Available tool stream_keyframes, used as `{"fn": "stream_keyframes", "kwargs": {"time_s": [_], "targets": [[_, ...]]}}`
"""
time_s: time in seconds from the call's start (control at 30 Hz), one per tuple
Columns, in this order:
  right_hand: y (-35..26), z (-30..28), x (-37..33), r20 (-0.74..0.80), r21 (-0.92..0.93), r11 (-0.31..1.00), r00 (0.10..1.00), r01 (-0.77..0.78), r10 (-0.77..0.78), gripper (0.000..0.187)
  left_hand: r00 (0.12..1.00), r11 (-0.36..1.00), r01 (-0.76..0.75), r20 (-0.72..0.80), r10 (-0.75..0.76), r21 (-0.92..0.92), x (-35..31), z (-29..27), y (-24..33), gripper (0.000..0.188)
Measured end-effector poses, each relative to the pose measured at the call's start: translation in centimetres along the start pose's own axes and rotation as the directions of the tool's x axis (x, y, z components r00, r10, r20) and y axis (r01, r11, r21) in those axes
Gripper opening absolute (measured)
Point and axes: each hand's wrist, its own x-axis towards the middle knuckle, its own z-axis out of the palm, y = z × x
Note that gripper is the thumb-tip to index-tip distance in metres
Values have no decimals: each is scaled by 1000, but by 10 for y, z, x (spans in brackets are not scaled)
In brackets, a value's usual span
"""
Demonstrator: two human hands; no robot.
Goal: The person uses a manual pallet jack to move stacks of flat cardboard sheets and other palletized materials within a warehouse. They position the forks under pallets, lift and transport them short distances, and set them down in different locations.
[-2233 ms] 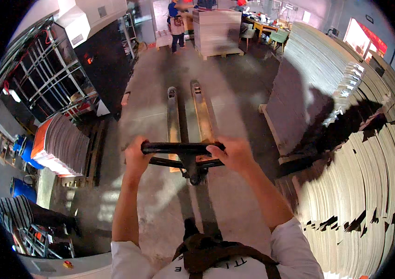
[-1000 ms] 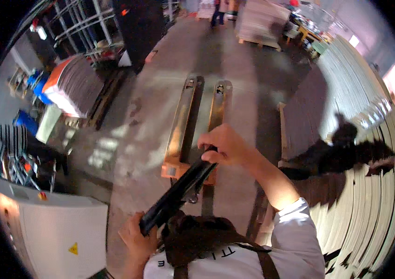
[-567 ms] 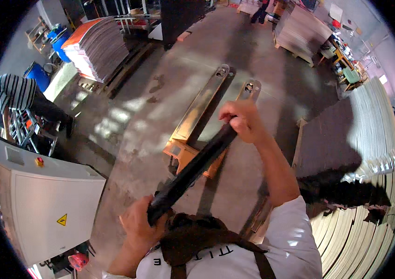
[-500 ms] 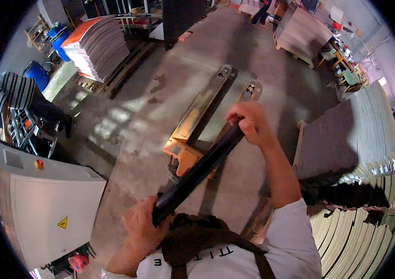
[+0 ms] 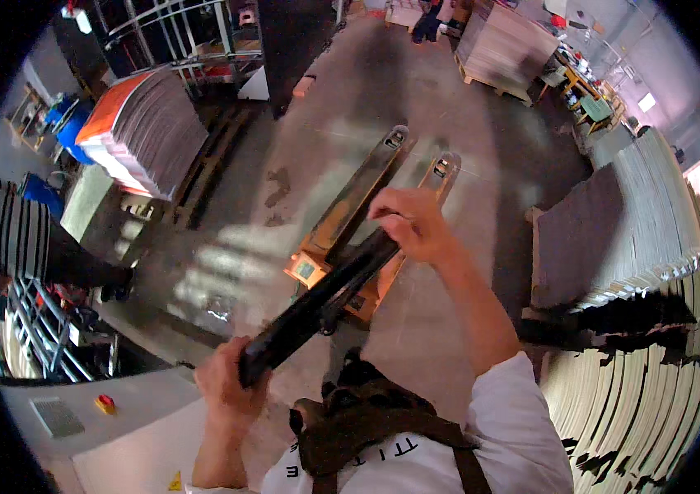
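My left hand [image 5: 231, 383] is closed around the near-left end of a thick black handle bar [image 5: 315, 310]. My right hand [image 5: 413, 224] wraps over its far-right end. The bar slants across in front of me, above a yellow-orange pallet truck [image 5: 310, 267]. A thinner dark rod [image 5: 350, 295] shows beneath the bar; I cannot see how they join. Both forks point away from me, low over the concrete floor, carrying nothing. The right hand and the bar cover part of the right fork.
A white cabinet [image 5: 136, 420] with a red knob stands near left. Behind it a person in a striped top [image 5: 16, 230] bends beside a metal frame. Stacked sheets [image 5: 148, 132] sit far left; tall sheet stacks [image 5: 622, 222] line the right. Another pallet stack [image 5: 502, 49] stands farther off.
The cabinet and the side stacks have slid lower in view. Both hands and the bar have shifted left, with the grip kept. More of the pallet truck's near end shows.
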Motion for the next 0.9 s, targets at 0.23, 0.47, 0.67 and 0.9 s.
{"fn": "stream_keyframes", "kwargs": {"time_s": [0.23, 0.47, 0.67, 0.9], "targets": [[40, 84, 105, -173, -173, 985, 985, -21, -9, 32, 991, 997, 47, -120, -54, -55, 108, -11, -128, 30], [66, 147, 202, -252, -288, 952, 967, -102, 27, 50, 969, 978, -71, -246, 21, -196, 263, 3, -305, 21], [115, 164, 271, -324, -332, 866, 907, -374, 267, 50, 968, 952, -240, -114, 221, -191, 430, 44, -380, 11], [195, 158, 338, -469, -397, 711, 794, -581, 387, 40, 934, 896, -345, -3, 358, -281, 583, 115, -382, 16]]}}
